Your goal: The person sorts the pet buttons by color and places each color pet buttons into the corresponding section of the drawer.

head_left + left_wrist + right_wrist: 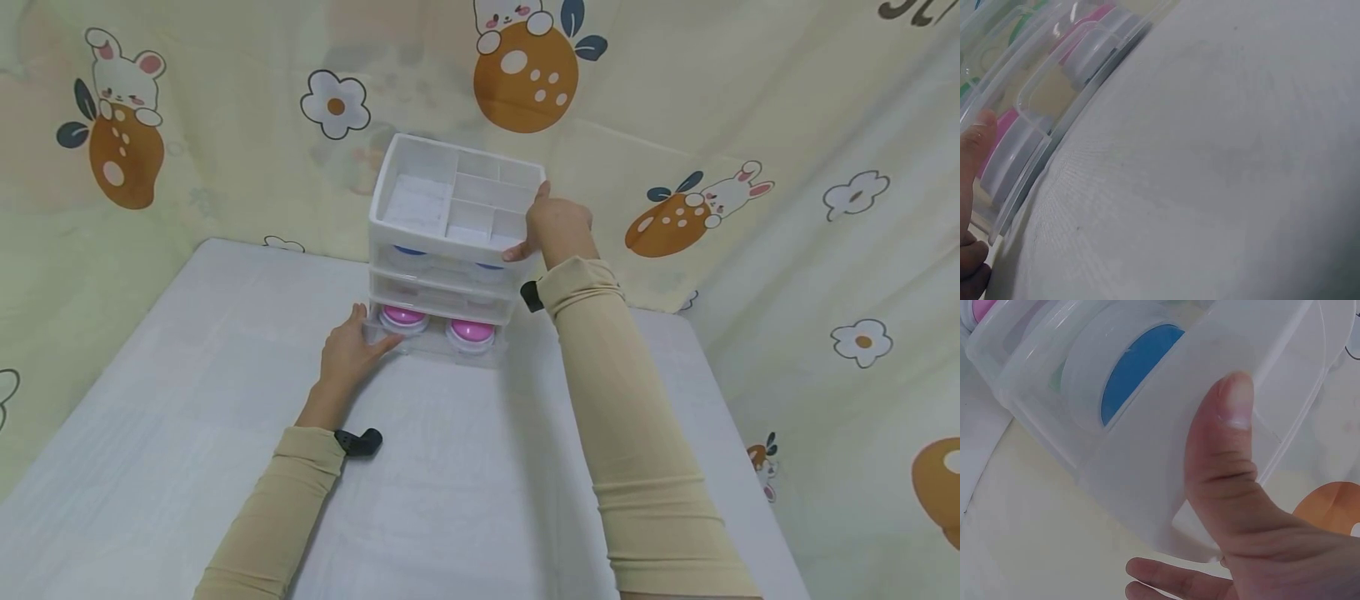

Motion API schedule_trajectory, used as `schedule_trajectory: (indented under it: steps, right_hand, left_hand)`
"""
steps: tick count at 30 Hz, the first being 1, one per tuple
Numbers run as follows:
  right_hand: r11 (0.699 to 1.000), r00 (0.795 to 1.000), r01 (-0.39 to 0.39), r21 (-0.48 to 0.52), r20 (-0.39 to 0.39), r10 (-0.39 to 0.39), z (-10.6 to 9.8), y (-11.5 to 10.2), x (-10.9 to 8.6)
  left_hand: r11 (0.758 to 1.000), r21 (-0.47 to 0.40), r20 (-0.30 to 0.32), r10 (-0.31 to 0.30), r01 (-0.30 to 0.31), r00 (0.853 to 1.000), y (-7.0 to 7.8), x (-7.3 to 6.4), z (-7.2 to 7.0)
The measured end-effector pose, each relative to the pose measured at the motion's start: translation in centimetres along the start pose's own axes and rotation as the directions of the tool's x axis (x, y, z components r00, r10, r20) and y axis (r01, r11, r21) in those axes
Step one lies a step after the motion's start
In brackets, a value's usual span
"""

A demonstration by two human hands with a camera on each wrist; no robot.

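A white drawer organizer [442, 237] with a divided top tray stands toward the back of the table, in the middle of the head view. Its clear bottom drawer [435, 343] is pulled out and shows two round containers with pink tops [472, 332]. My left hand [348, 348] grips this drawer's left end, thumb at the front and fingers along the side. In the left wrist view its thumb [982, 137] lies by a pink top. At the upper right corner my right hand [558, 223] holds the organizer, thumb across the front. Blue discs [1138, 375] show inside the top drawer.
A white cloth covers the table [442, 483]. Right behind the organizer hangs a pale curtain [247, 167] printed with rabbits and flowers, and it continues along the right side. Black wrist cameras [360, 443] sit at both cuffs.
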State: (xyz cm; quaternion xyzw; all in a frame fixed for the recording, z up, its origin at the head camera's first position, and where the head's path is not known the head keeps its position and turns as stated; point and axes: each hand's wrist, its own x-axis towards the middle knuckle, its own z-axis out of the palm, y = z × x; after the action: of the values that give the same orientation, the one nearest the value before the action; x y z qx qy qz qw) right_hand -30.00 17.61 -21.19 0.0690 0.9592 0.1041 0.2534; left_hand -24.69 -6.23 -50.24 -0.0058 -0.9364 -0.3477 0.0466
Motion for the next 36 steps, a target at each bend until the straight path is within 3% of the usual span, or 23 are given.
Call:
schedule_trajectory:
  steps: [36]
  right_hand:
    - [1.0, 1.0, 0.003, 0.028, -0.004, -0.003, 0.1, 0.02, 0.15]
  left_hand:
    - [0.998, 0.046, -0.094, -0.042, 0.046, 0.995, 0.6, 0.02, 0.66]
